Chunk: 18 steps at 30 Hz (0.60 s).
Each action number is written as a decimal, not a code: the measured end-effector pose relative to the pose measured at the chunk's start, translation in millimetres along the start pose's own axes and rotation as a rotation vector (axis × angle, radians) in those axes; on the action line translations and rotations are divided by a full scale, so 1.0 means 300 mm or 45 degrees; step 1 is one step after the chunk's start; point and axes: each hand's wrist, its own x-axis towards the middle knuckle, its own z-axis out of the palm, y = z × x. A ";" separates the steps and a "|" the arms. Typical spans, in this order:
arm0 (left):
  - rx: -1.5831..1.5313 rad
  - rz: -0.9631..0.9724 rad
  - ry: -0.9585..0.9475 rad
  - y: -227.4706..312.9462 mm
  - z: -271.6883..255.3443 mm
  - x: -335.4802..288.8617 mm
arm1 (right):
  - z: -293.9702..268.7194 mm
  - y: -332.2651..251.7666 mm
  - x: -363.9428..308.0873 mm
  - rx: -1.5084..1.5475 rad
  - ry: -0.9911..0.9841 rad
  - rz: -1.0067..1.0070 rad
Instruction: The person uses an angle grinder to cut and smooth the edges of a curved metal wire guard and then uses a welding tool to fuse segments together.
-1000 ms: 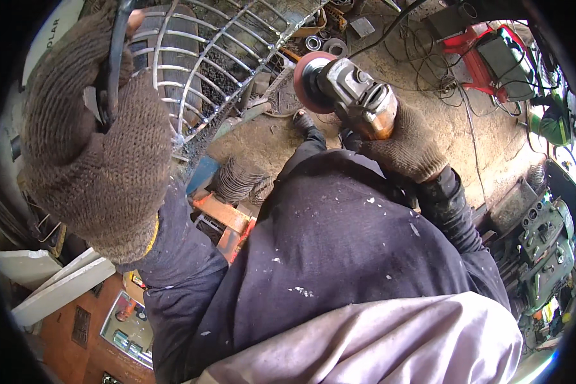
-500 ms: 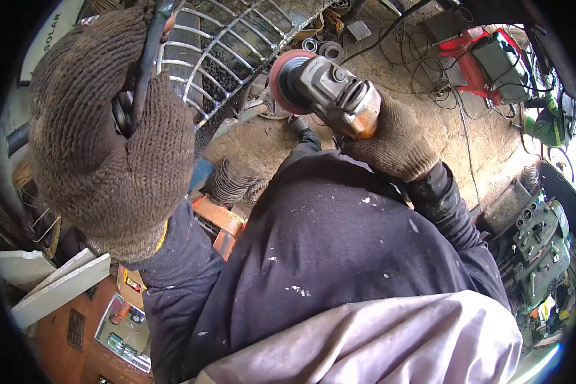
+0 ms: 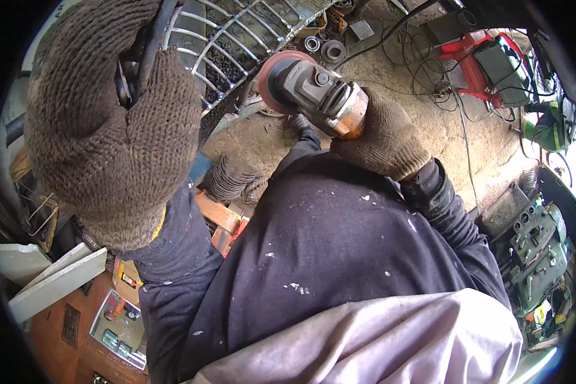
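My left hand (image 3: 112, 128), in a thick brown knitted glove, is raised very near the camera. Its fingers are curled round a dark, narrow, strip-like thing (image 3: 155, 48), mostly hidden by the glove and cut off by the view's upper edge. My right hand (image 3: 387, 136), gloved alike, grips an angle grinder (image 3: 323, 89) with a grey metal head and an orange body. A reddish disc (image 3: 278, 80) is fitted on it, facing left. Beyond the disc is a curved grille of metal bars (image 3: 227, 45); whether the disc touches it I cannot tell, though a gap seems to show.
Metal rings (image 3: 333, 51) lie on the dirt floor beyond the grinder. Loose cables (image 3: 441, 86) trail near a red plastic stool (image 3: 470, 64). At right is a green machine (image 3: 534, 249). Coiled wire (image 3: 230, 179), pale boards (image 3: 57, 285) and a brown cabinet (image 3: 51, 339) are at left.
The grinder and my right hand have shifted slightly left. My left hand has risen a little and looks closer, still gripping the dark strip-like thing.
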 end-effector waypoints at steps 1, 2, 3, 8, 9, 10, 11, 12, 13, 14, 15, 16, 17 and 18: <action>-0.065 0.046 -0.015 0.010 0.010 0.005 | -0.006 -0.007 0.000 -0.004 -0.007 -0.004; -0.128 0.091 -0.029 0.024 0.020 0.013 | -0.008 -0.011 0.001 -0.008 -0.015 -0.009; -0.195 0.137 -0.040 0.039 0.032 0.025 | -0.008 -0.007 0.000 -0.012 -0.017 -0.009; -0.479 0.067 -0.834 -0.103 -0.108 0.171 | 0.014 -0.002 -0.002 -0.031 0.086 -0.099; -0.486 0.067 -0.831 -0.074 -0.063 0.151 | 0.015 -0.006 -0.005 -0.037 0.085 -0.095; -0.716 0.134 -0.547 -0.006 0.010 0.106 | 0.018 -0.010 -0.008 -0.027 0.084 -0.104; -0.940 0.205 -0.254 0.029 0.050 0.080 | 0.020 -0.013 -0.011 -0.019 0.087 -0.108; -0.941 0.203 -0.253 0.019 0.043 0.079 | 0.024 -0.028 -0.010 -0.020 0.085 -0.107; -0.902 0.254 -0.260 0.006 0.038 0.082 | 0.025 -0.044 -0.009 -0.005 0.063 -0.101; -0.863 0.305 -0.267 -0.004 0.033 0.084 | 0.028 -0.056 -0.009 0.011 0.041 -0.095; -0.864 0.299 -0.254 0.000 0.048 0.078 | 0.022 -0.041 -0.008 -0.001 0.036 -0.099; -0.776 0.304 -0.192 0.005 0.066 0.068 | 0.018 -0.018 -0.007 -0.012 0.065 -0.126; -0.687 0.308 -0.131 0.011 0.086 0.055 | 0.009 -0.001 -0.006 -0.022 0.094 -0.155; -0.605 0.326 -0.081 0.006 0.104 0.050 | 0.003 -0.003 -0.006 -0.026 0.103 -0.151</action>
